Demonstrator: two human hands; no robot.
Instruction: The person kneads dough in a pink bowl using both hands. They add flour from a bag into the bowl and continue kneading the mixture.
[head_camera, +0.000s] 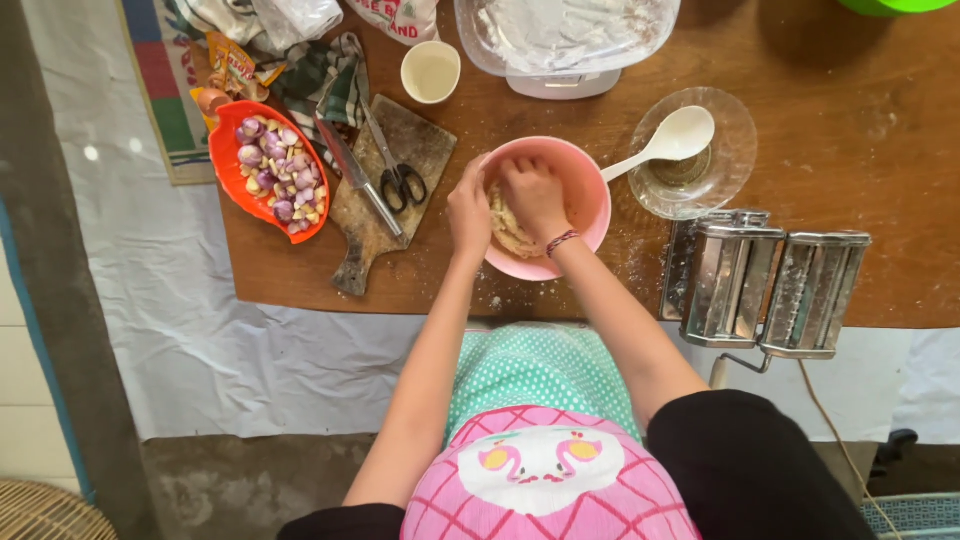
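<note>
Dough in pink bowl, centre of frame, near wooden table's front edge.
Left hand curled over rim, right hand pressed knuckles-down into dough; actual grip hidden. Risk, likely: hard kneading tipping bowl off edge, or nudging white spoon resting in glass dish.

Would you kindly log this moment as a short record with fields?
Left hand: on the pink bowl's rim
Right hand: inside the bowl, pressing dough
Left of bowl: cutting board with knife and scissors; orange dish of shallots
Right of bowl: white spoon in glass dish; pasta machine
</note>
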